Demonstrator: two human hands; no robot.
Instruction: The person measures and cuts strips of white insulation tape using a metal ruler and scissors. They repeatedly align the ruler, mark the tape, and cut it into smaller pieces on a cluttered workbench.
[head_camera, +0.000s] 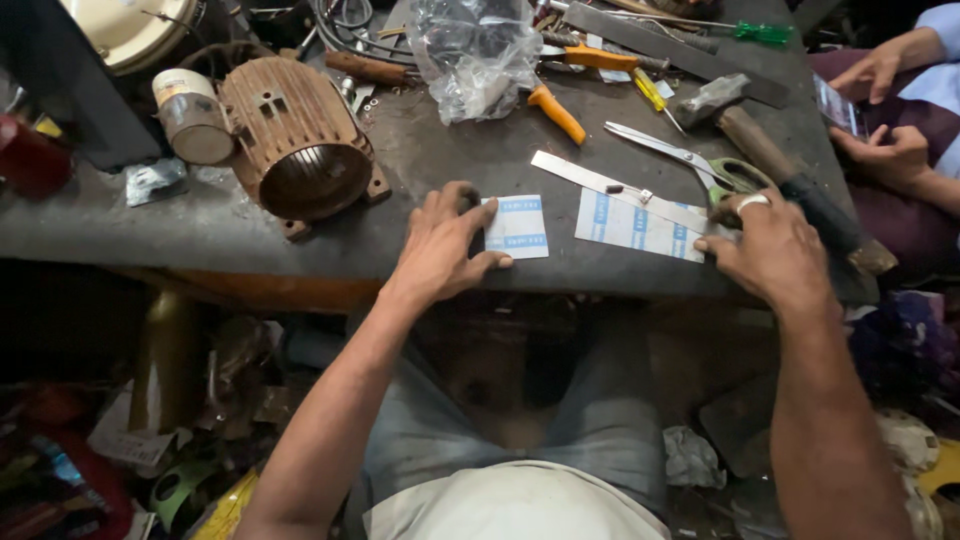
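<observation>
Left hand (440, 245) flat, fingers (470, 200) spread on the small blue-printed paper piece (520, 227) at the tabletop's (200, 215) near edge; right hand (775, 250) pressing the longer strip (635, 225), long axis along that edge, nothing gripped.

A dark workbench (420, 150) carries paper pieces (517, 226), scissors (690, 158), a hammer (760, 140), a motor housing (300, 145).

One head-worn view looks steeply down from close above, facing forward over the person's lap onto the counter (200, 220) filling the frame's upper half.
</observation>
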